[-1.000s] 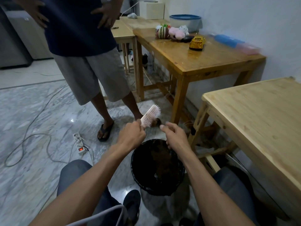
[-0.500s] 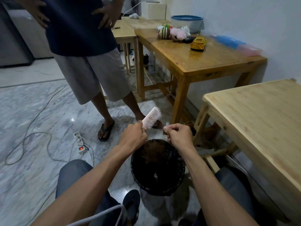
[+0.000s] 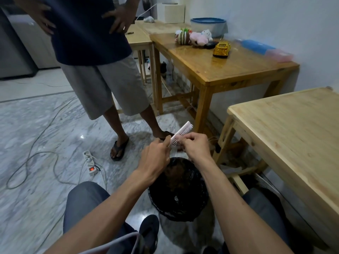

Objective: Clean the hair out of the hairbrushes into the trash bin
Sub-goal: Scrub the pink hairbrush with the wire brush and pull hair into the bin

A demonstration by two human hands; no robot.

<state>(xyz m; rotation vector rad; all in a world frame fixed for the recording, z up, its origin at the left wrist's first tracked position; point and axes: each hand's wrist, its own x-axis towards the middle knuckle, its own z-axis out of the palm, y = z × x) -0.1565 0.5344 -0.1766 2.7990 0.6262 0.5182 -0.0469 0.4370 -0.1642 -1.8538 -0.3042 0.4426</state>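
Observation:
My left hand [image 3: 156, 156] grips the handle of a pale pink hairbrush [image 3: 183, 130], which points up and to the right with its bristles facing right. My right hand [image 3: 197, 146] is curled against the lower bristles, fingertips pinching there; whether any hair is between them I cannot tell. Both hands hover just above the far rim of a black trash bin [image 3: 156, 200] standing on the floor between my knees. Brownish hair lies inside the bin.
A person in grey shorts [image 3: 102, 85] and sandals stands close beyond the bin. A light wooden table [image 3: 293, 129] is at my right, a darker table [image 3: 220, 65] with toys behind it. A power strip [image 3: 89, 162] and cables lie on the marble floor to the left.
My right hand has risen from over the bin to the brush's bristles and closed on them. The brush has turned so its bristles face right.

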